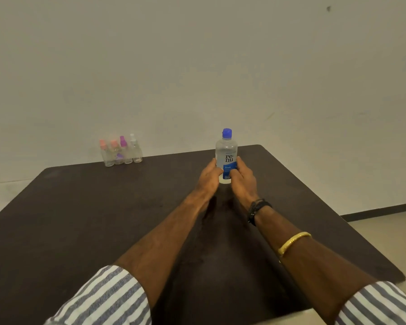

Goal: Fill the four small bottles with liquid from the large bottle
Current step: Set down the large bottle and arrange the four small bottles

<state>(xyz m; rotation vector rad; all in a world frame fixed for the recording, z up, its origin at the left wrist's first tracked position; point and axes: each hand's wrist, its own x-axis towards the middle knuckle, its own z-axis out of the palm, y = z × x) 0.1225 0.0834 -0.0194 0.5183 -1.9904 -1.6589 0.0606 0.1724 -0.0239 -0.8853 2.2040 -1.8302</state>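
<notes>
The large clear bottle [226, 153] with a blue cap and a blue-and-white label stands upright on the dark table [103, 219], far from me near its back edge. My left hand [209, 177] grips its lower left side and my right hand [242, 178] grips its lower right side. Several small clear spray bottles [121, 151] stand in a tight row at the table's far left edge, two with pink caps, one purple, one white. They look empty, and both hands are well to their right.
A plain wall rises right behind the table's back edge. The table's right edge slants down toward a pale floor [384, 231] at the right. Striped sleeves cover both my upper forearms.
</notes>
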